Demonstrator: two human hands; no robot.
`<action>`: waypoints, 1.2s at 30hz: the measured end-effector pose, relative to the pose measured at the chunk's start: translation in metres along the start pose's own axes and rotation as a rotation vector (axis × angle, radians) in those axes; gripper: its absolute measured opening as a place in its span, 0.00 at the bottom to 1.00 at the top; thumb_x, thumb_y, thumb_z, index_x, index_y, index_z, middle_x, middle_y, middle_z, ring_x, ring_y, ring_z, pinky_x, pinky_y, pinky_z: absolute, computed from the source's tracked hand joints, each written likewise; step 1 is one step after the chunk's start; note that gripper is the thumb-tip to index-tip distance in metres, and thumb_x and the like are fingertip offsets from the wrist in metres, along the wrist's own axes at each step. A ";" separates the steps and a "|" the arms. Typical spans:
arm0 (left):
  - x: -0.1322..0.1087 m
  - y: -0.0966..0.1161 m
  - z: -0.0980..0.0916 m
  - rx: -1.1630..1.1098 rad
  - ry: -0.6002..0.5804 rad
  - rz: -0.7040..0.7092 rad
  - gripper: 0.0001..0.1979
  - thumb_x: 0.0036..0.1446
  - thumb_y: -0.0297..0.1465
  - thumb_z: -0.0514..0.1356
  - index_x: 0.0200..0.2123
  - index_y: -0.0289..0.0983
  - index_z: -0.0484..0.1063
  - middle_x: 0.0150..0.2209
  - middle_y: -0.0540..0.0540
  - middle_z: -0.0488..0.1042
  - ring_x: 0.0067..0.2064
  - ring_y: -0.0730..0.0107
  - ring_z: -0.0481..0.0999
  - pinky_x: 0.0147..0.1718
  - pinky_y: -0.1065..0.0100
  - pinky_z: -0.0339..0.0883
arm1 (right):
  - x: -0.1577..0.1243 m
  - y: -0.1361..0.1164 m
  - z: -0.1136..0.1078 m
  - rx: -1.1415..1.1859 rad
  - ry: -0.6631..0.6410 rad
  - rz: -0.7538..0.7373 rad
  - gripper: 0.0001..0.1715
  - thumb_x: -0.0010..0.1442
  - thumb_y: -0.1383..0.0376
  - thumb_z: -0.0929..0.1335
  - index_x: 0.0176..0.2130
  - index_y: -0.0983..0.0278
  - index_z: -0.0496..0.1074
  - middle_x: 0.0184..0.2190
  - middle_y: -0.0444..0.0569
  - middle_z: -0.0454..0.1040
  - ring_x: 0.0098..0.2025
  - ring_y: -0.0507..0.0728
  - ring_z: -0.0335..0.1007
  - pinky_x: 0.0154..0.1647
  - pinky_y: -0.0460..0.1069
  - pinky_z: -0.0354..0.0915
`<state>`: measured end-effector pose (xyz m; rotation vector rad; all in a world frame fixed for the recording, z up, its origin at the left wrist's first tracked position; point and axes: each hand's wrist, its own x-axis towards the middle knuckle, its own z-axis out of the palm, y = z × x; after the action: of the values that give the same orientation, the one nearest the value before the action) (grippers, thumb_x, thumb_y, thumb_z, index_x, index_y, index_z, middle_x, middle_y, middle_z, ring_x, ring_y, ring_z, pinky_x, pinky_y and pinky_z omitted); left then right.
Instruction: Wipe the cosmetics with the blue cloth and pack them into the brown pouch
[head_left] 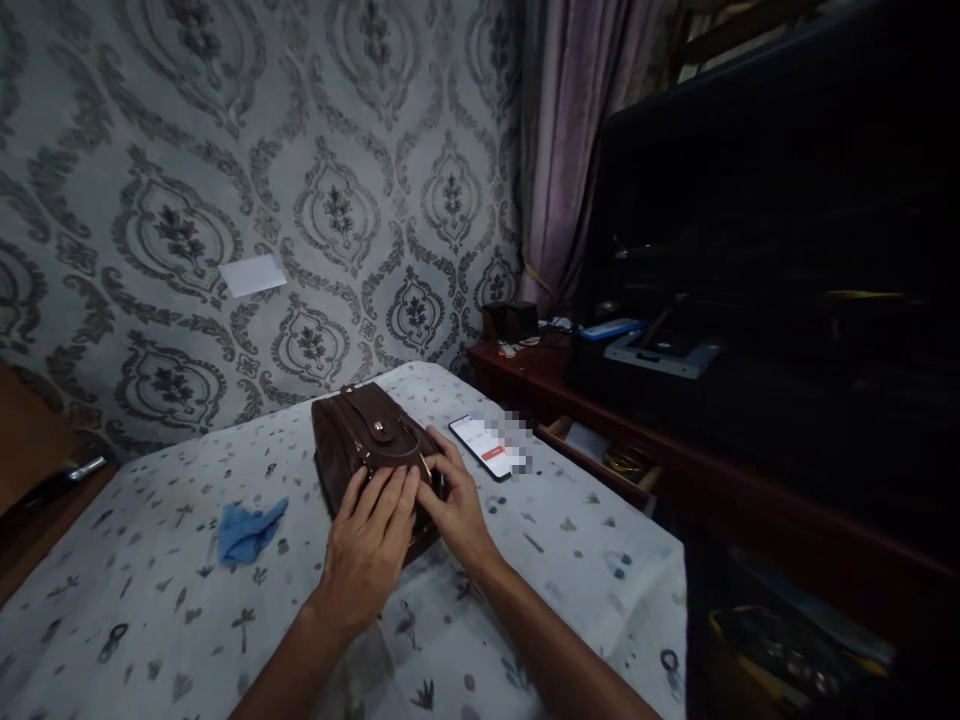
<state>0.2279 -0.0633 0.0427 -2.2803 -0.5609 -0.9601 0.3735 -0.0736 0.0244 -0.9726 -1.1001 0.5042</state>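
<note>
A dark brown leather handbag [361,420] with gold-coloured fittings rests on the white patterned cloth [547,600]. Over its near end lies my left hand [371,535], palm down, its fingers stretched out and touching the leather. My right hand [454,497] is at the bag's near right corner, thumb and fingers bent around the edge beside a gold-coloured zip. What sits between the right fingertips is partly hidden. To the left of the bag is a crumpled blue cloth [249,530]. A phone [484,445] with a lit screen lies on its right.
Along the right runs a dark red wooden desk [525,375] with an open drawer [600,455] holding small items. A large black case [750,250] stands open on it. Patterned wallpaper and a purple curtain [562,140] are behind. A brown object [34,450] borders the left.
</note>
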 end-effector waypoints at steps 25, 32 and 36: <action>-0.017 0.000 0.019 0.055 0.070 -0.008 0.17 0.66 0.25 0.54 0.55 0.38 0.75 0.53 0.38 0.79 0.57 0.60 0.76 0.69 0.53 0.44 | 0.066 -0.011 0.012 0.262 0.016 0.110 0.13 0.55 0.53 0.72 0.33 0.58 0.82 0.33 0.46 0.83 0.41 0.61 0.77 0.48 0.55 0.70; -0.020 0.001 0.020 0.058 0.048 -0.009 0.18 0.66 0.25 0.54 0.56 0.39 0.74 0.54 0.38 0.78 0.60 0.59 0.74 0.69 0.51 0.45 | 0.061 -0.012 0.012 0.259 0.048 0.130 0.14 0.55 0.57 0.70 0.22 0.61 0.73 0.21 0.42 0.74 0.27 0.54 0.68 0.32 0.48 0.64; -0.018 0.001 0.019 0.046 0.052 -0.008 0.18 0.65 0.25 0.55 0.56 0.38 0.74 0.54 0.38 0.78 0.59 0.59 0.75 0.69 0.52 0.45 | 0.061 -0.012 0.011 0.250 0.043 0.127 0.14 0.55 0.57 0.70 0.21 0.61 0.71 0.19 0.41 0.71 0.25 0.53 0.65 0.31 0.47 0.62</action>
<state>0.2257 -0.0538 0.0181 -2.2075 -0.5643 -0.9971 0.3873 -0.0288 0.0666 -0.8322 -0.9159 0.7032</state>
